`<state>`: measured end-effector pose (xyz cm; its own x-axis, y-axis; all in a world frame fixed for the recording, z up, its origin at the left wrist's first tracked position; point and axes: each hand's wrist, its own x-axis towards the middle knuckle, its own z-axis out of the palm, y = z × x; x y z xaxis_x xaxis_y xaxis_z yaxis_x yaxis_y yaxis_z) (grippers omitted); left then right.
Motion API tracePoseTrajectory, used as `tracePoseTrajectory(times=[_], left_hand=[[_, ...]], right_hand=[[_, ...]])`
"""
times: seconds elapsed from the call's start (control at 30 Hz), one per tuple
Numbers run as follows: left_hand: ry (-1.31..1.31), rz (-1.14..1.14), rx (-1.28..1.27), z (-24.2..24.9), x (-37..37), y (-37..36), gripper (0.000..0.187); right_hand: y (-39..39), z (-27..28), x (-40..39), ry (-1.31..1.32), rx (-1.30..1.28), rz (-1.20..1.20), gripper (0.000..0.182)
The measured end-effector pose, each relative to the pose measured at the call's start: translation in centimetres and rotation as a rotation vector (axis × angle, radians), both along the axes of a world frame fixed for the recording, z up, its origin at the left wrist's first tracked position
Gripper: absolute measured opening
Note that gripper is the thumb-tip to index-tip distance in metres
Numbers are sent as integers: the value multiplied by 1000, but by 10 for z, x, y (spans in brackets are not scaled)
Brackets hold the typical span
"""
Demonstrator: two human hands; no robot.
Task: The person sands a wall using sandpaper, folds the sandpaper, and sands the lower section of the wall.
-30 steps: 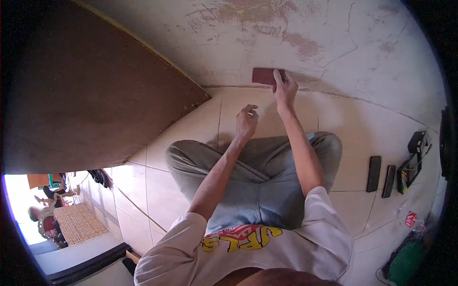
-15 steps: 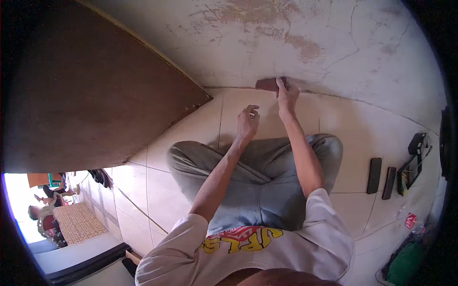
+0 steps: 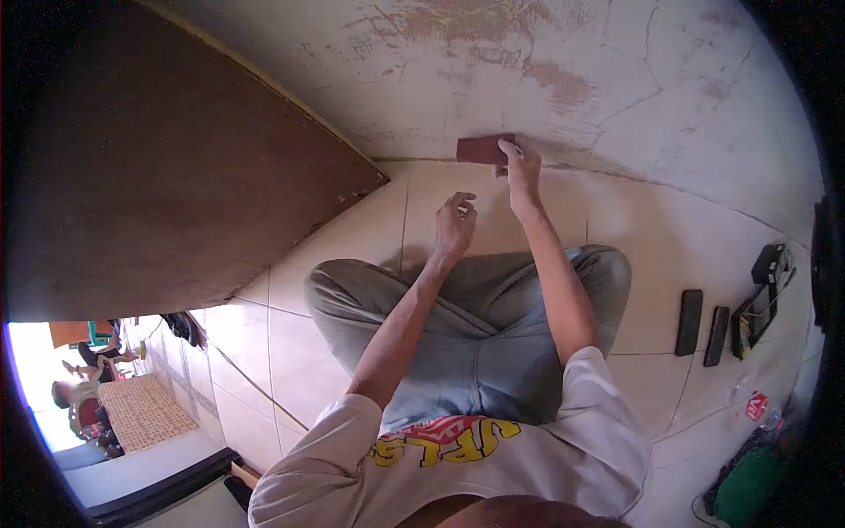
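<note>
I sit cross-legged on a tiled floor facing a scuffed, cracked wall [image 3: 563,79]. My right hand [image 3: 521,172] presses a small dark red-brown pad [image 3: 480,148] flat against the wall just above the floor line. My left hand [image 3: 456,224] hovers over the floor tiles in front of my knee, fingers loosely curled with the fingertips together; whether anything small is between them cannot be told.
A large brown wooden board [image 3: 167,167] leans on the left. Two dark phones [image 3: 689,321] and a black device [image 3: 764,295] lie on the floor at right, with a plastic bottle [image 3: 755,403] and a green object [image 3: 748,488]. An open doorway at lower left shows people [image 3: 84,400] outside.
My right hand slid the pad down the wall to the floor line and then back up and slightly left. My left hand stayed nearly still.
</note>
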<state>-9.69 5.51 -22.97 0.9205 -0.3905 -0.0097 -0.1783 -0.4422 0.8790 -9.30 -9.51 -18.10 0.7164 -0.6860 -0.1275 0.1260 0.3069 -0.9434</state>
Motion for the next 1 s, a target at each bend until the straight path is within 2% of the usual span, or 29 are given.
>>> tracePoseTrajectory(times=[0.07,0.13,0.23,0.33,0.4,0.53,0.6,0.73,0.83,0.9,1.0], left_hand=[[2,-1,-9,1,0,-1,26],[-67,-17,-16,0,1,1,27],[2,-2,23,3,-1,0,26],[-15,-14,21,4,0,1,26],[-31,-14,20,3,1,1,25],[-53,-19,8,-1,2,1,25],[-41,-16,7,1,0,1,25],[-31,-7,27,2,0,0,25],[-72,-28,28,-1,1,2,24],[-67,-15,29,-4,0,1,24],[-56,-13,16,-7,2,2,23]], right_hand=[[-2,-17,1,38,16,-16,15],[0,-12,1,75,33,-31,17],[-2,-2,0,-42,-38,-3,15],[-8,-8,-2,60,-45,-34,17],[-10,-21,-2,259,57,-37,21],[-9,-19,-2,261,14,-56,19],[-9,-16,-5,346,-53,-16,17],[-15,-63,3,315,-10,7,20],[-18,-82,4,439,51,101,23],[-24,-91,5,453,-77,149,24],[-29,-94,4,509,-85,198,19]])
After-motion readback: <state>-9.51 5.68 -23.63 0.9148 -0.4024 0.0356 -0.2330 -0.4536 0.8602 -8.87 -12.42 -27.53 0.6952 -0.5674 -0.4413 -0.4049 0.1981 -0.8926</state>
